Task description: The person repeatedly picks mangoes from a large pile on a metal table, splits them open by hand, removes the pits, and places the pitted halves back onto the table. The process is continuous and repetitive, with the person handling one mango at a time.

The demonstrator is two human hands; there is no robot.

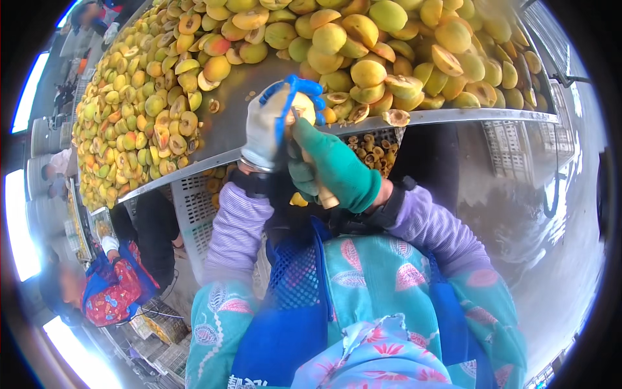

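Observation:
My left hand [262, 129], in a white glove with blue-coated fingers, is closed around a yellow peach half [303, 108] just above the near edge of the metal table. In a green glove, my right hand [340, 165] grips the wooden handle [328, 197] of a pitting tool. The tool's dark metal end meets the cut side of the fruit; its tip is hidden there. Beyond both hands, many halved peaches [367, 74] are heaped on the table, some cut side up. A hollowed piece [396, 117] rests at the table rim.
A raised metal rim [481, 115] edges the table. Below it, peach stones [371, 153] fill a crate, and a white perforated crate [192, 199] holding fruit stands to the left. A co-worker in a red patterned sleeve [116, 291] is at the left. Wet floor [515, 228] lies right.

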